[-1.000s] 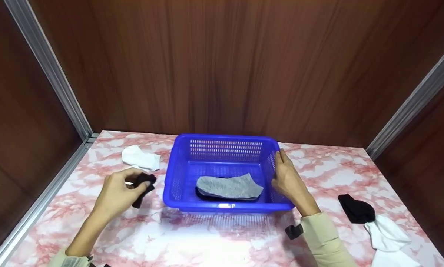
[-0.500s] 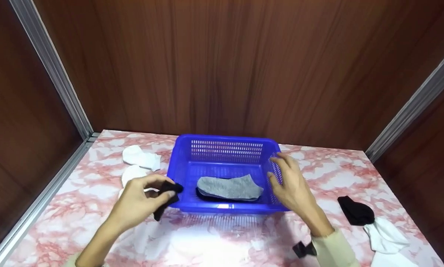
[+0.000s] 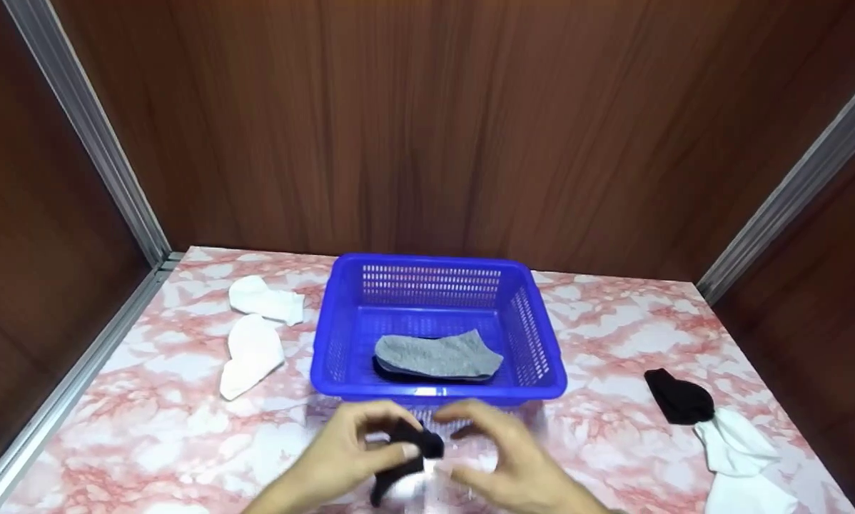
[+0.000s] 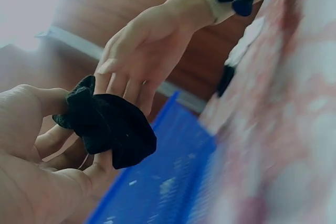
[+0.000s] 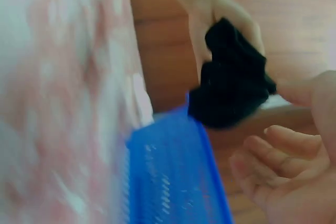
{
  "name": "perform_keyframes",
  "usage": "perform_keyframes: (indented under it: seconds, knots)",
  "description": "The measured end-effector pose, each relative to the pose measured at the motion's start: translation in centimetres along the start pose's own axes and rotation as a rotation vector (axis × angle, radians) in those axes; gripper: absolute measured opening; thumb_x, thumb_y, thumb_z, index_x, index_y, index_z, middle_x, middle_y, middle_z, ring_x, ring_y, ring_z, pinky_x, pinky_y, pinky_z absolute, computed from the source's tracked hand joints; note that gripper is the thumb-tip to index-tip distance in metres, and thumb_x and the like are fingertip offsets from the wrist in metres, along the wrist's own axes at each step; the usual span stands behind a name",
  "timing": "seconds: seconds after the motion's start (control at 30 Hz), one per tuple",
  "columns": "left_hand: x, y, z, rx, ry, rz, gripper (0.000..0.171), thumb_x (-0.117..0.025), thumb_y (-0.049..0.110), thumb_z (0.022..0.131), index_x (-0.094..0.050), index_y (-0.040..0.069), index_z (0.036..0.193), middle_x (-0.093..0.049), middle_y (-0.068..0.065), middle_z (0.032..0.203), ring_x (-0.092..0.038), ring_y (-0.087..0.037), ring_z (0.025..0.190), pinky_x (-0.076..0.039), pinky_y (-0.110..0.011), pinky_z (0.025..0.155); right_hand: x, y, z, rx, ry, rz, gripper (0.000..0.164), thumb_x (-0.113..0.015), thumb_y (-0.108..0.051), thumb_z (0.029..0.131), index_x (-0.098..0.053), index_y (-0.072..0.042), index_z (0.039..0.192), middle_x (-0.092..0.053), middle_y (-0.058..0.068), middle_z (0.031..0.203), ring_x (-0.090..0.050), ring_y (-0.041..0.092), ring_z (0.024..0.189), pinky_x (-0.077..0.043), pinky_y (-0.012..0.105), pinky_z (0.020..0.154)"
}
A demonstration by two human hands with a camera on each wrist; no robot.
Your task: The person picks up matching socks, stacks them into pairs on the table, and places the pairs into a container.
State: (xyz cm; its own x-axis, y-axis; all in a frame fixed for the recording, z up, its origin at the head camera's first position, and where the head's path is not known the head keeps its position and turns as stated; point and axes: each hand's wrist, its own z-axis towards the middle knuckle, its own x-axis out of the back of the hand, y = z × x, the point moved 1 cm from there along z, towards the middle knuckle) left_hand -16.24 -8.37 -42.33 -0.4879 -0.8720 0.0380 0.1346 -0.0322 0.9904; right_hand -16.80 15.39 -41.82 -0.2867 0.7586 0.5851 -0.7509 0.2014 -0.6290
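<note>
My left hand (image 3: 345, 446) pinches a black sock (image 3: 402, 471) between thumb and fingers, in front of the blue basket (image 3: 320, 335). The bunched black sock (image 4: 118, 129) fills the middle of the left wrist view. Facing it, my right hand (image 3: 506, 457) holds nothing, its thumb and fingers spread and loosely bent. In the right wrist view, the right thumb is very close to the black sock (image 5: 231, 80); whether they touch, I cannot tell. A grey sock (image 3: 438, 355) lies in the basket on top of something dark.
Two white socks (image 3: 253, 353) lie left of the basket. On the right, another black sock (image 3: 679, 397) lies against white socks (image 3: 736, 441). Brown wood-look panels (image 3: 427, 128) stand behind and at both sides of the pink marbled table (image 3: 599, 335).
My left hand has carried the black sock rightward and toward me, to the front of the basket. The right hand has left the basket's right side and come toward the sock.
</note>
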Motion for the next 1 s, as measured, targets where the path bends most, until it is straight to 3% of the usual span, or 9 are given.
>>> perform_keyframes:
  seconds: [0.17,0.37,0.5,0.6,0.73,0.8,0.87,1.0]
  knots:
    - [-1.4,-1.9,0.2,0.028,-0.048,-0.100,0.026,-0.070,0.013,0.089,-0.065,-0.001,0.110,-0.070,-0.013,0.106,-0.069,-0.015,0.097,-0.058,-0.027,0.083,-1.5,0.6,-1.5,-0.208,-0.139,0.044,0.040,-0.071,-0.027,0.090,-0.057,-0.023,0.128,-0.068,-0.006,0.117,-0.065,0.008,0.105,-0.055,0.031,0.092]
    - [-2.1,-4.5,0.3,0.070,-0.065,-0.126,0.030,-0.068,0.012,0.090,-0.062,-0.006,0.114,-0.068,-0.008,0.105,-0.067,-0.009,0.095,-0.054,-0.021,0.084,-2.4,2.4,-2.8,-0.378,-0.240,0.130,0.025,-0.066,-0.019,0.092,-0.063,-0.019,0.117,-0.074,-0.004,0.101,-0.067,0.001,0.091,-0.056,0.022,0.081]
    - [-2.3,-5.8,0.1,0.197,-0.078,-0.142,0.034,-0.065,0.018,0.094,-0.060,-0.003,0.121,-0.066,-0.009,0.108,-0.065,-0.011,0.092,-0.057,-0.023,0.074,-2.3,2.8,-3.1,-0.465,-0.310,0.047,0.021,-0.067,-0.022,0.091,-0.064,-0.021,0.112,-0.072,-0.009,0.092,-0.063,-0.004,0.080,-0.053,0.018,0.072]
    - [-2.2,-5.8,-0.1,0.274,-0.068,-0.004,0.042,-0.060,0.033,0.097,-0.058,0.005,0.128,-0.066,-0.007,0.113,-0.064,-0.016,0.098,-0.057,-0.030,0.079,-2.0,3.0,-3.2,-0.519,-0.347,0.003,0.020,-0.067,-0.024,0.090,-0.064,-0.022,0.110,-0.069,-0.012,0.085,-0.061,-0.005,0.073,-0.051,0.017,0.066]
    - [-1.8,-4.7,-0.5,0.301,-0.034,0.388,0.063,-0.060,0.053,0.092,-0.049,0.012,0.140,-0.061,-0.008,0.130,-0.058,-0.026,0.119,-0.047,-0.051,0.102,-1.6,3.2,-3.4,-0.549,-0.348,-0.028,0.019,-0.067,-0.023,0.090,-0.065,-0.020,0.109,-0.067,-0.013,0.080,-0.059,-0.005,0.067,-0.050,0.017,0.062]
    - [-1.5,-4.2,-0.7,0.312,-0.019,0.527,0.073,-0.063,0.056,0.088,-0.045,0.011,0.143,-0.057,-0.010,0.136,-0.054,-0.031,0.126,-0.042,-0.060,0.105,-1.5,3.3,-3.5,-0.545,-0.336,-0.044,0.019,-0.067,-0.021,0.090,-0.065,-0.019,0.109,-0.067,-0.013,0.080,-0.058,-0.006,0.066,-0.050,0.017,0.061]
    - [-1.2,-3.9,-0.9,0.315,-0.004,0.608,0.076,-0.065,0.055,0.087,-0.045,0.009,0.143,-0.054,-0.013,0.140,-0.051,-0.035,0.130,-0.040,-0.062,0.106,-1.4,3.4,-3.6,-0.546,-0.324,-0.066,0.019,-0.067,-0.021,0.090,-0.065,-0.019,0.109,-0.067,-0.014,0.078,-0.057,-0.006,0.065,-0.049,0.016,0.060]
    - [-0.3,-3.9,-1.2,0.326,-0.012,0.656,0.063,-0.069,0.042,0.087,-0.049,0.012,0.139,-0.056,-0.014,0.139,-0.051,-0.035,0.131,-0.040,-0.061,0.106,-1.3,3.6,-3.9,-0.538,-0.310,-0.105,0.016,-0.067,-0.022,0.090,-0.065,-0.019,0.106,-0.064,-0.014,0.076,-0.055,-0.007,0.065,-0.047,0.016,0.060]
